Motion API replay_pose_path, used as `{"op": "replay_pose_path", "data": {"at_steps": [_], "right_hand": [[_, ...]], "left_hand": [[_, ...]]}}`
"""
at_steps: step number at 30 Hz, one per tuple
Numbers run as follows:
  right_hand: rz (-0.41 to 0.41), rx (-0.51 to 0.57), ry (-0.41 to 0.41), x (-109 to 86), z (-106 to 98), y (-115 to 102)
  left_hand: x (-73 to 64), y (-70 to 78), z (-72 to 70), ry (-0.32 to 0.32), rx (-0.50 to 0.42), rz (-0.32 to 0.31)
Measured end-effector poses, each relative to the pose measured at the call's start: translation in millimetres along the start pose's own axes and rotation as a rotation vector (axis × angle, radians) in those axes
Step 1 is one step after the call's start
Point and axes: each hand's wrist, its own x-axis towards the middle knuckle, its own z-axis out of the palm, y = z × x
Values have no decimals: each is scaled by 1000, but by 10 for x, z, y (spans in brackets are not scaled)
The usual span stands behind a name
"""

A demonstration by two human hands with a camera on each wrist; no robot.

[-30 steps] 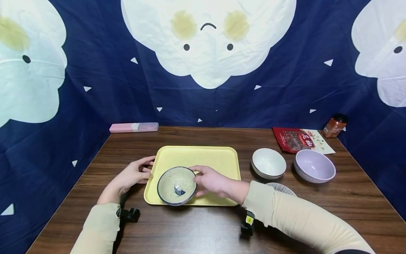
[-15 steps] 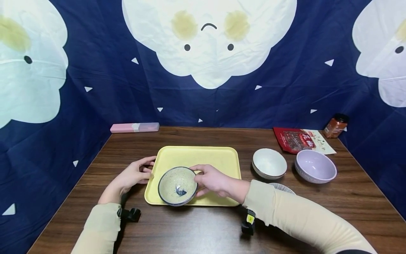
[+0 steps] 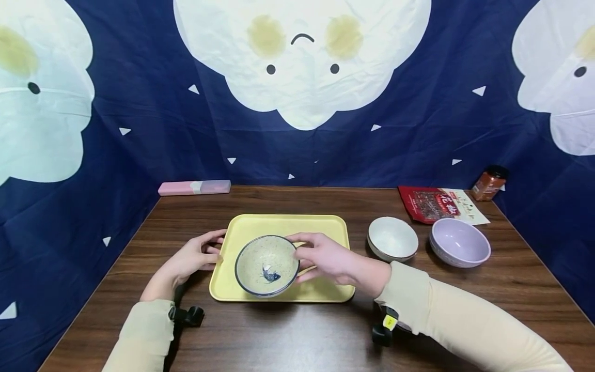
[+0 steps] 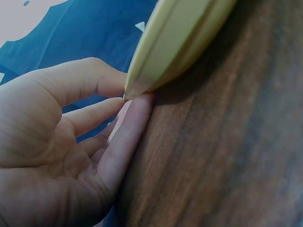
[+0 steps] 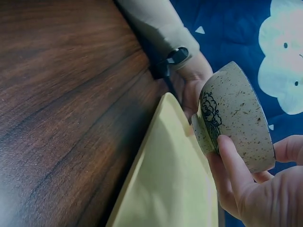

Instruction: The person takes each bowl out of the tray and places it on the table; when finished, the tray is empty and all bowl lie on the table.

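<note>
My right hand [image 3: 327, 257] grips a speckled cream bowl [image 3: 266, 256] by its right side. This bowl has a dark blue rim and a blue fish inside. In the right wrist view the bowl [image 5: 239, 116] is held up off the tray, with dark line drawing on its outside. Below it lies a yellow rectangular tray [image 3: 288, 223]. At the tray's left edge, my left hand [image 3: 188, 260] pinches the rim between thumb and fingers; the left wrist view shows the fingertips meeting at the tray's edge [image 4: 165, 47].
To the right stand a white bowl [image 3: 393, 237] and a lilac bowl [image 3: 459, 243]. Behind them lie a red and white spice packet [image 3: 432, 205] and a dark-lidded jar [image 3: 489, 185]. A pink case [image 3: 194, 187] rests at the back left. My right sleeve covers a striped dish.
My right hand has raised the speckled bowl off the tray and shifted it slightly to the right. The left hand stays at the tray's edge.
</note>
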Motion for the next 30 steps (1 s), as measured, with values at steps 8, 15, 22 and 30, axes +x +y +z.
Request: {"op": "replay_pose_path", "data": {"at_steps": [8, 15, 22, 30], "right_hand": [[-28, 45, -15, -248, -178, -69], [-44, 65, 15, -504, -361, -88], [-76, 126, 10, -829, -603, -92], [-144, 180, 19, -1219, -953, 8]], "left_hand": [[2, -2, 1, -1, 1, 1], [0, -12, -23, 1, 13, -17], [-9, 4, -20, 1, 19, -21], [4, 5, -11, -1, 15, -19]]}}
